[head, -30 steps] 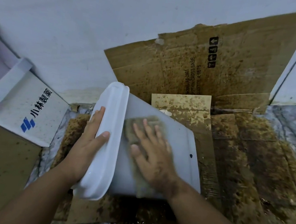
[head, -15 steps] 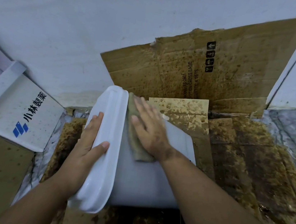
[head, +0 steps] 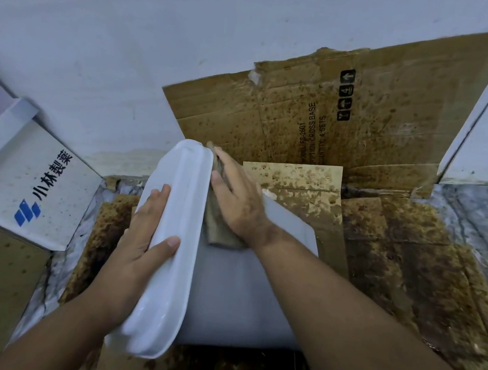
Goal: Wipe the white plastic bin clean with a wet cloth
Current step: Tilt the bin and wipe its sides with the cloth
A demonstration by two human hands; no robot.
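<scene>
The white plastic bin [head: 237,295] lies on its side on stained cardboard, its broad rim [head: 173,237] facing left. My left hand [head: 139,239] grips that rim, thumb on the near face and fingers over the far side. My right hand [head: 238,196] presses a brownish wet cloth [head: 218,228] flat against the bin's upper side wall, right next to the rim at its far end. Most of the cloth is hidden under the palm.
Wet, brown-spotted cardboard [head: 397,261] covers the floor, and another sheet [head: 354,115] leans against the white wall. A white box with blue print [head: 27,175] sits at the left. Grey marbled floor [head: 486,223] shows at the right.
My right hand has slid the cloth from the middle of the bin's side wall up to the far end beside the rim. The left hand has kept its hold.
</scene>
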